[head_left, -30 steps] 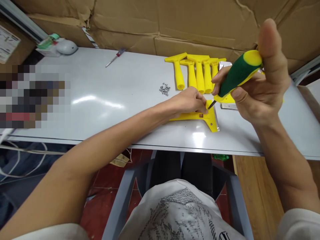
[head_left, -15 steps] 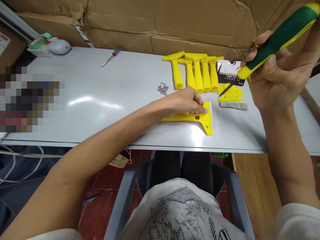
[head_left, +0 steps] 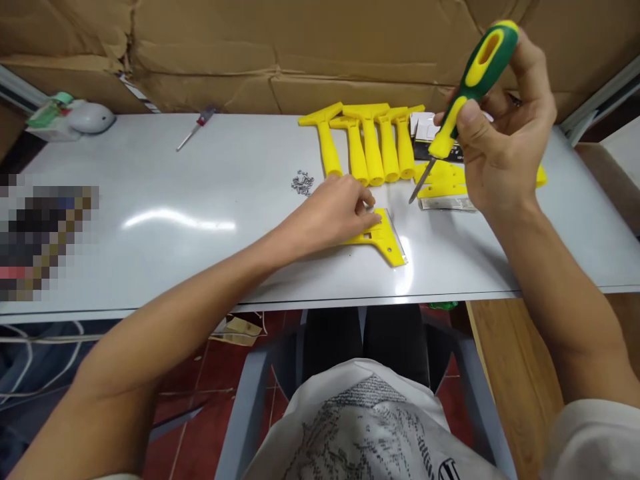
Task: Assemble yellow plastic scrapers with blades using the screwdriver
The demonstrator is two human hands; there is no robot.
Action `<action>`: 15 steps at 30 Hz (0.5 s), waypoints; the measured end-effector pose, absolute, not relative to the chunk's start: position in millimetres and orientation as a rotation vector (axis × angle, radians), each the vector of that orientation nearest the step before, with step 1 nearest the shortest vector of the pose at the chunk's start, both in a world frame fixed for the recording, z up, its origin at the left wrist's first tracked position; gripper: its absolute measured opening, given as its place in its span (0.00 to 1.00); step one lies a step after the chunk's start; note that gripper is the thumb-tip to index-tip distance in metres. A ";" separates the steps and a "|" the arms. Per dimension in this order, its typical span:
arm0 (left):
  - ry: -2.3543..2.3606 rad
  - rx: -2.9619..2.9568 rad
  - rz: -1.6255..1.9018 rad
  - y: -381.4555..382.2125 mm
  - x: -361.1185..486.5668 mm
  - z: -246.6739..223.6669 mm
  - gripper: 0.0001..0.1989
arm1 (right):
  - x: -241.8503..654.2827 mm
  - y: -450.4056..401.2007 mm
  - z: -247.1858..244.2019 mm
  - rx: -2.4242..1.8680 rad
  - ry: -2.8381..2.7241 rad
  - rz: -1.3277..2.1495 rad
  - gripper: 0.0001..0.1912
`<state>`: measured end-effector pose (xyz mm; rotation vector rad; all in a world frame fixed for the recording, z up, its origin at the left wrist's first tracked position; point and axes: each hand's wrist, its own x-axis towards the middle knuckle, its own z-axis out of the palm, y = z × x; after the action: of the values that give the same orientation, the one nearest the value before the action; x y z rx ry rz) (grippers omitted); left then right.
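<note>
My left hand (head_left: 337,210) is closed on a yellow scraper (head_left: 387,243) lying on the table, its fingers at the upper part of the wide head. A thin blade edge shows along the head's right side; the forearm and hand hide most of the handle. Raised above the table, my right hand (head_left: 510,140) grips a green and yellow screwdriver (head_left: 463,100), its tip slanting down to the left, apart from the scraper. A small pile of screws (head_left: 303,182) lies beyond my left wrist.
Several yellow scrapers (head_left: 370,143) stand in a row at the back. Yellow plates (head_left: 440,180), a stack of blades (head_left: 447,203) and a small box (head_left: 425,127) lie right of them. A second screwdriver (head_left: 196,129) and a white mouse-shaped object (head_left: 91,117) are at the left. Cardboard (head_left: 225,53) lines the back.
My right hand has brought the screwdriver left and turned its handle more upright. The scraper under my left hand now lies at more of a slant. The whole view has shifted somewhat.
</note>
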<state>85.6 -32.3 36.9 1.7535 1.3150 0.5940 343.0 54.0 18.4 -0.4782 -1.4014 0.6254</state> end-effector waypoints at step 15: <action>1.004 2.932 0.254 -37.6 60.0 14.4 0.18 | 416.2 112.8 14.9 -0.726 -0.960 0.940 0.26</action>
<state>60.0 -37.6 14.4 2.9316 1.0037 0.2541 416.2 112.8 14.9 -0.7261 -0.9599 0.9399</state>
